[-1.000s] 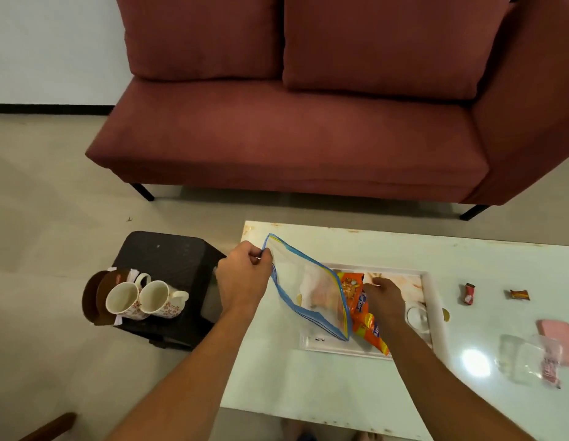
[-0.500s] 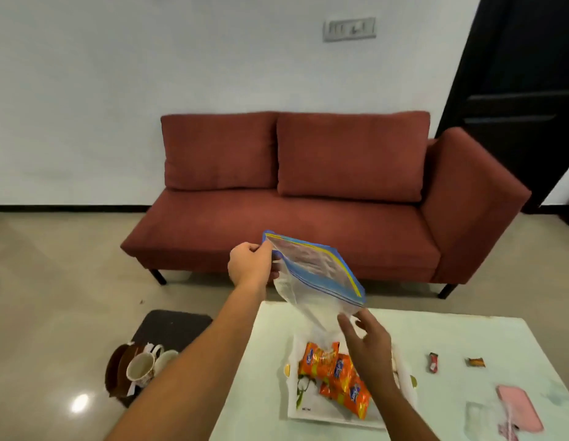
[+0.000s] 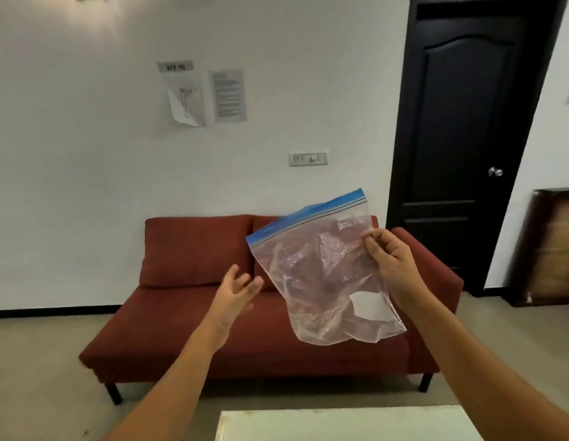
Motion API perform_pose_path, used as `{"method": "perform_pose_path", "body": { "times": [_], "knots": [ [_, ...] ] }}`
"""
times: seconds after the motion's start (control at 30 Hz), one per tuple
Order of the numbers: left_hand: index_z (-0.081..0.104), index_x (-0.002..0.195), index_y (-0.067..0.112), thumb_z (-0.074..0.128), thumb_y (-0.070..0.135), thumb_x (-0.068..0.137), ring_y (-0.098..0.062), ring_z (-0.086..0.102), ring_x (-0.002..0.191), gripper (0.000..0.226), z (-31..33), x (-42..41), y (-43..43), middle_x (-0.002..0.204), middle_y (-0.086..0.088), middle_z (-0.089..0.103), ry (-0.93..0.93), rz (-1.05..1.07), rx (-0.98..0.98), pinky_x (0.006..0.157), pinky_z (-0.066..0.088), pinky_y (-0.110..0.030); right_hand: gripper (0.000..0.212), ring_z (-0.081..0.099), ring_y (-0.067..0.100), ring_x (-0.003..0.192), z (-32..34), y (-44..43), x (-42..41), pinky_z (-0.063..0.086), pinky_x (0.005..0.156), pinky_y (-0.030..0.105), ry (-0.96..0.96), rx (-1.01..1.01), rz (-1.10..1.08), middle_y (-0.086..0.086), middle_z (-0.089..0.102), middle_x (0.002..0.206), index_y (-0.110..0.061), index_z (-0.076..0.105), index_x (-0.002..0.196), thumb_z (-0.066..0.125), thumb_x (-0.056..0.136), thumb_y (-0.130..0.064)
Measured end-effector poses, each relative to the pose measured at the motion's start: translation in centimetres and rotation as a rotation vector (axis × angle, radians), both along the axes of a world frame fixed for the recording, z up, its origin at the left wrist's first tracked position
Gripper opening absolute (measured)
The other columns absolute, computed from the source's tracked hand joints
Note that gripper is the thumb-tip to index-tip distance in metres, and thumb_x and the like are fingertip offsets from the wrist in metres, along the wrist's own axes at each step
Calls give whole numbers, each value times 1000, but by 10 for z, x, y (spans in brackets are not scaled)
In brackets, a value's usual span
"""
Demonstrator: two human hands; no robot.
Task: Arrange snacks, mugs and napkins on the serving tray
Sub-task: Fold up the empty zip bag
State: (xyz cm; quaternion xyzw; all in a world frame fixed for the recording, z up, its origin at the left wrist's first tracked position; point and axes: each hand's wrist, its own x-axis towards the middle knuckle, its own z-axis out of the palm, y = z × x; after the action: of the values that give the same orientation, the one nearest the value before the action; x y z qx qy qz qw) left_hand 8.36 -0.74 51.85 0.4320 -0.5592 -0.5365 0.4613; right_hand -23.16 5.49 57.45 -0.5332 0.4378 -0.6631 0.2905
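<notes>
Pinching zip bag [image 3: 324, 281], right hand [image 3: 388, 259]; left hand [image 3: 235, 291] loose

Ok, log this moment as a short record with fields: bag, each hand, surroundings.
bag: clear plastic zip bag with blue seal strip, held up in the air, tilted, looks empty
right hand: pinches the bag's right edge
left hand: open, fingers spread, left of the bag, holding nothing
behind: dark red fabric sofa; black panelled door
below: white table, only its far edge in view
</notes>
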Motion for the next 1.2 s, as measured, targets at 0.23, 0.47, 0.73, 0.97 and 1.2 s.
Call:
{"method": "perform_pose_path", "body": {
  "times": [0.23,0.47,0.73,0.97,1.2],
  "knots": [
    [75,107,15,84,38,81,-28,72,95,36,20,-29,-11,107,-15,77,25,-188,-107,94,55,-54,23,73,27,102,25,-1,-1,62,84,46,-53,44,-18,5,75,106,-23,74,107,61,96,-39],
    [78,94,22,72,14,93,-22,73,83,10,38,-50,-20,91,-6,78,132,-14,-250,71,61,-36,17,75,23,93,2,8,-22,60,77,27,105,110,23,6,77,101,-27,75,104,75,89,-35],
    [79,104,13,70,14,92,-20,75,73,15,70,-68,-14,88,-10,80,105,33,-478,66,63,-28,18,73,20,92,10,14,-70,58,81,26,120,-59,42,11,76,100,-20,74,108,73,90,-18],
    [82,81,17,62,-12,79,-18,75,95,34,99,-73,-4,98,-4,79,31,-17,-750,82,57,-24,24,72,24,90,23,23,-86,59,80,35,204,-269,-44,23,73,99,-9,78,89,74,78,11],
    [73,55,23,58,-19,72,-14,74,98,48,122,-78,-11,100,2,79,78,105,-830,91,55,-26,46,67,30,116,61,35,-87,55,99,44,-126,-93,249,12,68,131,-21,53,142,43,99,-11]
  ]
}}
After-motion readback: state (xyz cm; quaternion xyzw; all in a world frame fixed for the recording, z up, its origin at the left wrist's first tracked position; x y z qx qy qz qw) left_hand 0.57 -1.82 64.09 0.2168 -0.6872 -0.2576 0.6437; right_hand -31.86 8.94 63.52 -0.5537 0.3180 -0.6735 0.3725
